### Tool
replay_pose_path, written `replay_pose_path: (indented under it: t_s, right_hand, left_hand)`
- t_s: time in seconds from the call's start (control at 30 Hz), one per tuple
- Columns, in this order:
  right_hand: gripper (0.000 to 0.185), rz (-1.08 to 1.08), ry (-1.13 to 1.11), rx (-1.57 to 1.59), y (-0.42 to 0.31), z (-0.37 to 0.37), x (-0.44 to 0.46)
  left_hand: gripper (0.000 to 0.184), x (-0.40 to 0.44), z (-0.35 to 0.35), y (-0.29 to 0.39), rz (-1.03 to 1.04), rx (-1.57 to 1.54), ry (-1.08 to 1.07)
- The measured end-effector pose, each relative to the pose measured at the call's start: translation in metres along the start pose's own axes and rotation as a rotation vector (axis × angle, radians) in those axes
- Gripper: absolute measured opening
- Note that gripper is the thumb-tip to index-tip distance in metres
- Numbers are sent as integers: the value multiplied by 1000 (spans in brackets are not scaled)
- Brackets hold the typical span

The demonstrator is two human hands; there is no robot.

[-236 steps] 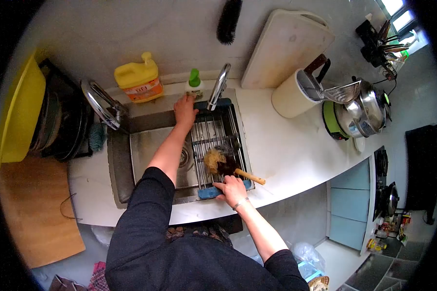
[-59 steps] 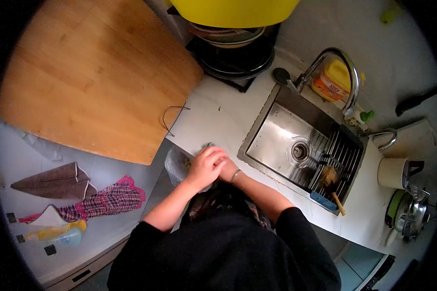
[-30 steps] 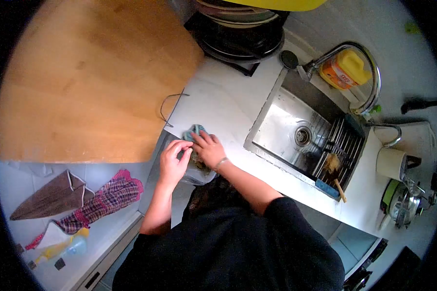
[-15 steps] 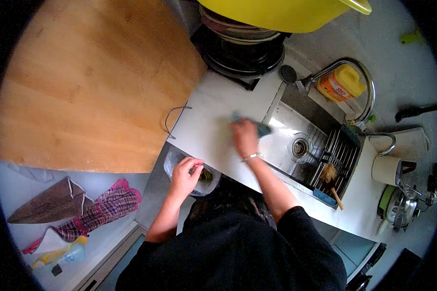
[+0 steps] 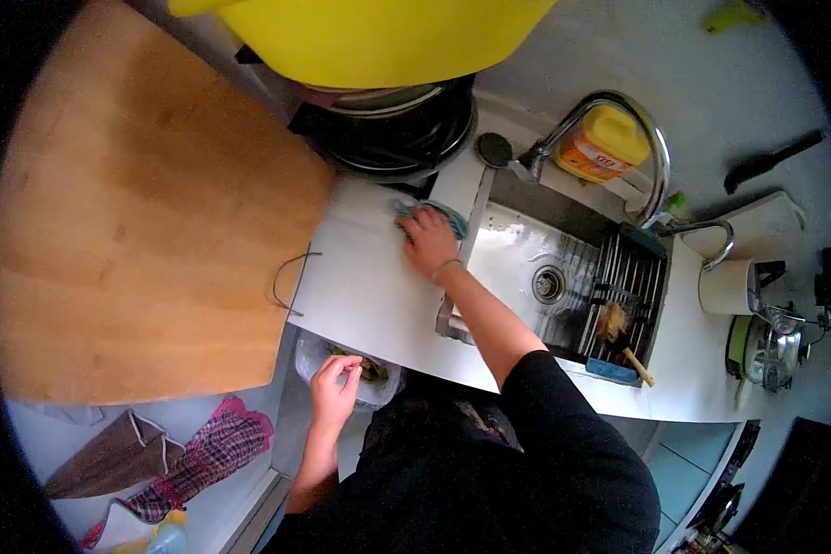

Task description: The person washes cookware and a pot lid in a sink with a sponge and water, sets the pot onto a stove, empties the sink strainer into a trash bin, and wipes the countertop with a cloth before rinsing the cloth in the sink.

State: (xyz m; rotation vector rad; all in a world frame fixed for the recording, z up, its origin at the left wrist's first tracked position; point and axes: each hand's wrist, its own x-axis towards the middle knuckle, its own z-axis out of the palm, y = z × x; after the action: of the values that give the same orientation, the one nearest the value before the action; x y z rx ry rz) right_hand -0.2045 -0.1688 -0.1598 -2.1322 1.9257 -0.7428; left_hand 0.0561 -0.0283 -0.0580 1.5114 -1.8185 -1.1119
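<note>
My right hand [image 5: 431, 242] presses a blue-green cloth [image 5: 454, 218] onto the white countertop [image 5: 360, 249], left of the sink and close to the black stove. The cloth is bunched under and around the fingers. Lower left, my left hand [image 5: 334, 392] hovers beside the counter's front edge with thumb and fingertips pinched together. Whatever may be between them is too small to make out. Just behind that hand, a bin with a clear plastic liner [image 5: 388, 392] holds greenish scraps.
A steel sink [image 5: 508, 268] with a drying rack [image 5: 632, 277] adjoins the counter; a brush [image 5: 639, 366] lies on the rack. Behind stand the faucet [image 5: 660, 157] and a yellow jug [image 5: 609, 138]. A large wooden board [image 5: 157, 231] borders the left side. A yellow basin [image 5: 388, 37] overhangs the stove.
My right hand has moved the cloth up the counter toward the stove. My left hand stays pinched near the bin. The view has shifted, bringing more of the yellow basin into sight.
</note>
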Motion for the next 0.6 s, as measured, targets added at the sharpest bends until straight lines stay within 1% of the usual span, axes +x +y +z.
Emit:
replay_pose_path:
  t_s: [0.07, 0.13, 0.17, 0.2, 0.23, 0.27, 0.33, 0.37, 0.43, 0.47, 0.5, 0.57, 0.6]
  right_hand:
    - [38, 30, -16, -28, 35, -12, -6]
    - [41, 50, 21, -143, 72, -16, 9]
    - [41, 52, 33, -142, 89, -18, 20]
    - [40, 175, 59, -157, 103, -20, 33]
    - [39, 301, 82, -168, 110, -23, 39]
    - [39, 298, 92, -161, 112, -23, 39]
    - [33, 323, 57, -251, 102, -23, 30]
    - [27, 380, -8, -80, 93, -23, 20]
    - [25, 125, -75, -315, 65, -29, -24]
    - [25, 59, -47, -165, 60, -24, -51]
    - [25, -109, 97, -134, 54, -29, -81]
    - [27, 24, -34, 229, 62, -16, -131]
    - [27, 28, -25, 217, 72, -34, -139]
  left_hand:
    - [11, 4, 7, 5, 6, -8, -9]
    - [10, 11, 14, 13, 47, 7, -50]
    - [10, 16, 18, 20, 58, 13, -50]
    - [10, 21, 23, 30, 81, -2, -66]
    - [10, 24, 28, 37, 101, -14, -83]
    - [10, 27, 35, 41, 108, -6, -79]
    - [11, 31, 51, 48, 149, 48, -72]
    - [11, 33, 62, 49, 130, 37, -95]
    - [12, 45, 89, 59, 153, 14, -152]
    - [12, 55, 102, 69, 163, -6, -195]
    - [13, 68, 114, 86, 180, 44, -247]
    - [21, 104, 152, 103, 328, 102, -259]
    - [28, 123, 170, 112, 377, 194, -232]
